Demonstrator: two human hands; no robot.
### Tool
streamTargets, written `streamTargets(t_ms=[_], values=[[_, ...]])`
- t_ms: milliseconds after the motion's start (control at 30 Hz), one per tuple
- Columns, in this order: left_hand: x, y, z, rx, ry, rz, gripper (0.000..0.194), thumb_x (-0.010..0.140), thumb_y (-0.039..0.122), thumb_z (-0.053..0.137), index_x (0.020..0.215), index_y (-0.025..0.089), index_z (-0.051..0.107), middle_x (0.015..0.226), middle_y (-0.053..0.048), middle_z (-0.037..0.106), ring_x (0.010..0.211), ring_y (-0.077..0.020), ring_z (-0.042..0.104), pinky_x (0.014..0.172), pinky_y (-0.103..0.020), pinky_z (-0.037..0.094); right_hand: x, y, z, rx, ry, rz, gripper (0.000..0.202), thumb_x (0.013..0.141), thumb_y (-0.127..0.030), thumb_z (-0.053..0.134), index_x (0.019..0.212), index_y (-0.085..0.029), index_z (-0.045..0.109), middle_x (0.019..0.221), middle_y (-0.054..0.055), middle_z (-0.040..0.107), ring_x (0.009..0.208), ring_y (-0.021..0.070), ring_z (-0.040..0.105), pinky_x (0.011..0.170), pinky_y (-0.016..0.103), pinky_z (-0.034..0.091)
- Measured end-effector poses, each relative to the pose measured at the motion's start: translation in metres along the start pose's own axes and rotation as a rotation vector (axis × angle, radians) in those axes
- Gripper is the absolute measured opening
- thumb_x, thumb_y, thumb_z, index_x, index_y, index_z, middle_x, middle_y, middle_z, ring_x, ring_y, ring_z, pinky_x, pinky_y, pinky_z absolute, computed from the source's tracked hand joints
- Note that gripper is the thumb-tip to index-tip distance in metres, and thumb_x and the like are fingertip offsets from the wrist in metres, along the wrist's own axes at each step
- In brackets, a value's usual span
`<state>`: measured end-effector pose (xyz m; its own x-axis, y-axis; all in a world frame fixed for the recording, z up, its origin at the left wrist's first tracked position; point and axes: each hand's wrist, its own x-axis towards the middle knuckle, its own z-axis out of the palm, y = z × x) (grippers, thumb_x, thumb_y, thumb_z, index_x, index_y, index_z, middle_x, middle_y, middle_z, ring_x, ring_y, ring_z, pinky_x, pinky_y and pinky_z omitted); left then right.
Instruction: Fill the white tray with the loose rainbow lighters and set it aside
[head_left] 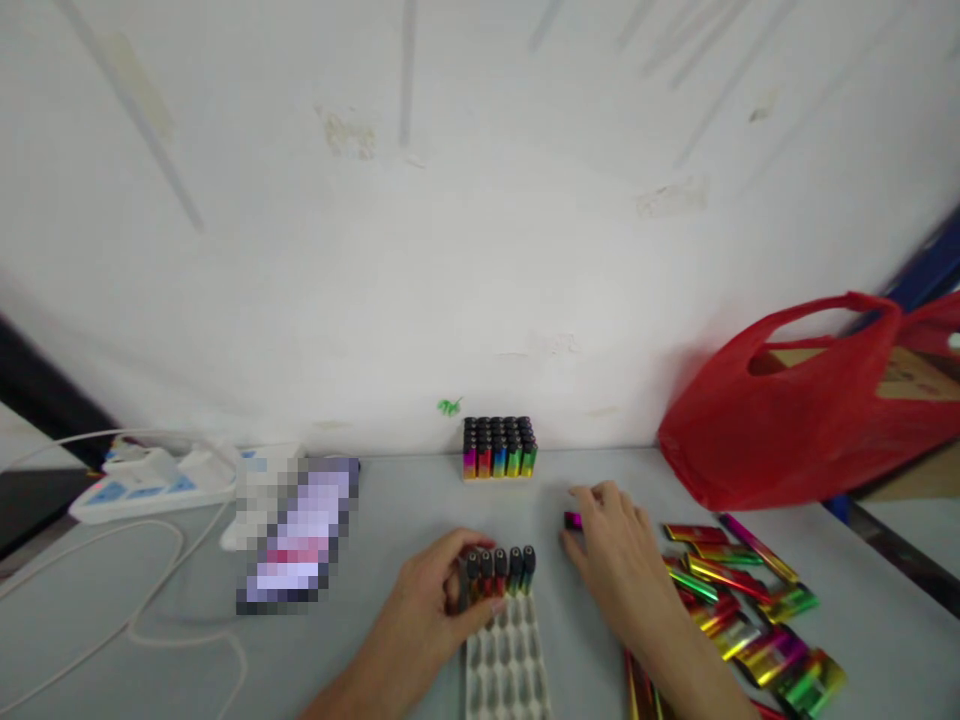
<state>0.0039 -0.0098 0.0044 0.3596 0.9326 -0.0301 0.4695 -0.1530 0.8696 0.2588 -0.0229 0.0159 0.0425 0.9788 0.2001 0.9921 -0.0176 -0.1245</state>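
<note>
A pale tray [508,660] with rows of moulded slots lies in front of me. Along its far end stands a row of several upright lighters [500,575] with black tops and shiny coloured bodies. My left hand [442,595] curls around the left end of this row, thumb in front and index finger behind; its other fingers are partly hidden. To the right, my right hand [611,535] is closed over a shiny purple lighter [573,521], only one end of which shows. Loose metallic lighters [727,575] in red, gold, green and purple lie in a pile beside my right forearm.
Against the wall stands a filled block of upright lighters [499,450]. A phone [304,535], blurred out, and a white power strip [157,485] with trailing cables are at left. A red plastic bag [780,420] with a cardboard box sits at back right.
</note>
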Motion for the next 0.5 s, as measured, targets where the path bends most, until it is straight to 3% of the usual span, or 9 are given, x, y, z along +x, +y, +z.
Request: streamTargets(t_ms=[200,400,500], values=[[-0.002,0.006,-0.004,0.026,0.012,-0.023,0.039,0.08,0.034,0.089,0.117,0.025,0.081,0.063,0.009,0.047,0.06,-0.0178,0.044,0.063,-0.027,0.034,0.007,0.013,-0.019,-0.03,-0.202,0.023,0.024,0.107,-0.007,0.059,0.121,-0.019,0.076,0.119,0.016,0.073,0.117,0.0388,0.071,0.095,0.048,0.047],[0.0,0.007,-0.006,0.052,0.017,-0.036,0.04,0.081,0.035,0.087,0.119,0.023,0.079,0.079,0.004,0.066,0.065,-0.0184,0.049,0.063,-0.027,0.035,0.001,0.005,-0.01,0.284,-0.201,-0.083,0.014,0.109,-0.012,0.058,0.113,-0.02,0.069,0.119,0.013,0.069,0.11,0.0339,0.068,0.095,0.045,0.047],[0.001,0.007,-0.006,0.071,0.03,-0.019,0.041,0.082,0.035,0.085,0.121,0.023,0.078,0.076,0.005,0.063,0.062,-0.0182,0.047,0.063,-0.028,0.036,-0.002,-0.002,-0.005,0.505,-0.176,-0.091,0.012,0.111,-0.017,0.052,0.107,-0.022,0.063,0.113,0.011,0.067,0.101,0.03,0.068,0.09,0.041,0.049]])
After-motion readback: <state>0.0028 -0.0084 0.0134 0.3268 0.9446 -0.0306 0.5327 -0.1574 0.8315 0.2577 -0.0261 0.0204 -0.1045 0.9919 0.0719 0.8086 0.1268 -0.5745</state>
